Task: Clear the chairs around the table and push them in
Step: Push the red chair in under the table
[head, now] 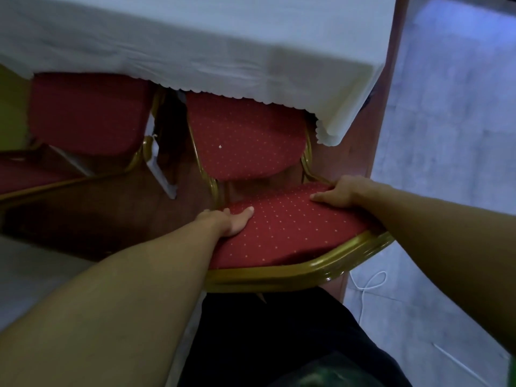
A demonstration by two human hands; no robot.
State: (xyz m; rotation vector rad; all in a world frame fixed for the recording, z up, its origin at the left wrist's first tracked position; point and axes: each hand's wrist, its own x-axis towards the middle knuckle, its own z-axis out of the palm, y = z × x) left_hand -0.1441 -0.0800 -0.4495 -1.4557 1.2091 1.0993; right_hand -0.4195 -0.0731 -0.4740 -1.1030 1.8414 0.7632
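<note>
Clasping the chair back [293, 227] at its two ends with left hand [226, 220] and right hand [339, 192], equally near, seat [245, 141] and table [195, 37] straight beyond the grip.

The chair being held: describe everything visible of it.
The chair has red dotted upholstery and a glossy gold, metal-looking frame. Its seat lies partly under the hanging edge of the white tablecloth. The left hand and right hand grip the sides of its near padded panel, apparently the backrest, thumbs on the fabric.
</note>
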